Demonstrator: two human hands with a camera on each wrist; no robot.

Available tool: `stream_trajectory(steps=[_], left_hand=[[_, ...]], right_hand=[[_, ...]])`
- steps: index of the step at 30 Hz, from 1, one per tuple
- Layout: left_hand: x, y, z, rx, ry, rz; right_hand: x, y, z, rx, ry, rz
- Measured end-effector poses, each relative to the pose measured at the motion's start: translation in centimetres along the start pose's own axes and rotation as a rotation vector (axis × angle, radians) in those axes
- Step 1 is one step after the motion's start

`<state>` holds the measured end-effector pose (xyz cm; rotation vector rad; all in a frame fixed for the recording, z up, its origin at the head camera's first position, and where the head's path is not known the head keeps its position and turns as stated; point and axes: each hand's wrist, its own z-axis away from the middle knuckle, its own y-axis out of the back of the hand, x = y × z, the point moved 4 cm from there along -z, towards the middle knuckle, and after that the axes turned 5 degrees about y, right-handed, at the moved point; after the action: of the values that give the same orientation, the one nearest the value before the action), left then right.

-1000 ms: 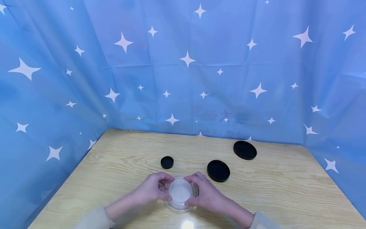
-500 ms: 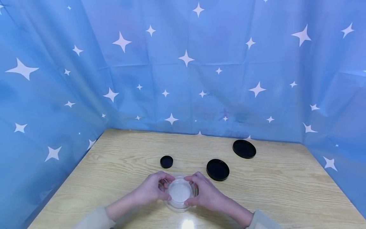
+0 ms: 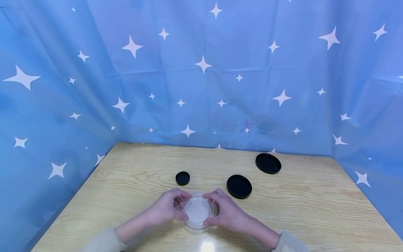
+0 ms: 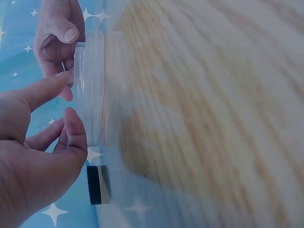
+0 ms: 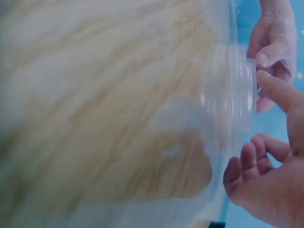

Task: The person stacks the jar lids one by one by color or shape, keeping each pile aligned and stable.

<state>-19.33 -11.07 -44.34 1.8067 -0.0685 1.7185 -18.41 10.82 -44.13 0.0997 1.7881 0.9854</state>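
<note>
A stack of clear round containers [image 3: 197, 210] stands near the front middle of the table, a smaller one on top of wider ones. My left hand [image 3: 168, 207] holds the top container's left side between thumb and curled fingers. On its right side my right hand [image 3: 226, 211] does the same, thumb at the near rim and index finger at the far rim. In the left wrist view the clear stack [image 4: 92, 90] shows side-on, its rings pressed close together. From the right wrist view, the thumb and index finger of my right hand [image 5: 270, 175] are apart at the top rim.
Several steps beyond the hands lie black round lids: a small lid [image 3: 182, 178] behind the left hand, a medium lid [image 3: 239, 187] behind the right hand and a large lid [image 3: 268, 163] near the back edge. A blue star-printed curtain [image 3: 201, 87] encloses the wooden table [image 3: 315, 210].
</note>
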Motion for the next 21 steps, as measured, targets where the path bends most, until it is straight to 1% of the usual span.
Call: stream_trajectory(steps=[5, 13, 18, 21], left_hand=[[0.5, 0.1, -0.1, -0.004, -0.002, 0.030], [1.0, 0.2, -0.6, -0.002, -0.031, 0.002], [1.7, 0.2, -1.1, -0.004, -0.044, 0.031], [2.3, 0.1, -1.6, -0.010, -0.052, 0.046]], right_hand=[[-0.1, 0.7, 0.4, 0.017, 0.012, -0.011], [0.2, 2.2, 1.3, 0.071, 0.047, -0.039], [0.8, 3.5, 1.9, 0.109, 0.067, -0.037], [1.1, 4.4, 2.4, 0.132, 0.072, -0.045]])
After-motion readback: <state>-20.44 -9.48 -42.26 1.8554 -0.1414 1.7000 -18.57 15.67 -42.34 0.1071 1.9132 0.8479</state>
